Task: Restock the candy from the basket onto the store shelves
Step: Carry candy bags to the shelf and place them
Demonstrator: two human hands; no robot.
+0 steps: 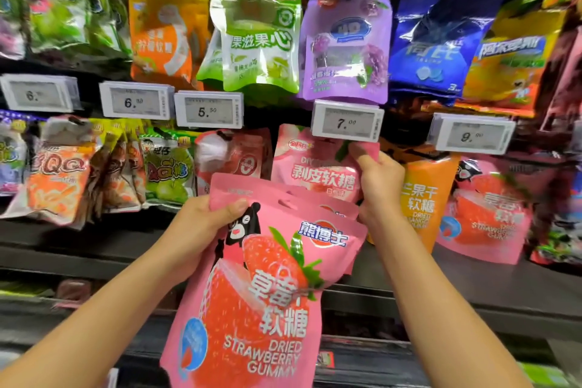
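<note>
The fingers of the left hand (208, 217) are curled round the upper left edge of a stack of pink dried strawberry gummy bags (252, 293), thumb pressed across the front bag beside the cartoon bear; at least two more bags of the same pink show fanned out behind it. The stack hangs tilted in front of the lower shelves, nearest the camera.

Just beyond, the right hand (379, 186) is raised with fingers bent, pinching the upper right corner of a pink peach peel-off gummy bag (318, 167) that hangs in the lower row, right under the 7.00 price tag (347, 121).

To the right of that hand hangs an orange dried mango gummy bag (425, 198), then another hung strawberry gummy bag (485, 214) under the 9 price tag (472, 135). To the left hang a lychee-pictured bag (233, 157) and a green QQ gummy bag (167, 167).

Farther up, the top row holds an orange bag (160, 28), a green bag (261, 41), a purple bag (346, 47) and a blue bag (437, 41). The 5.50 price tag (209, 109) sits below the green one.
</note>
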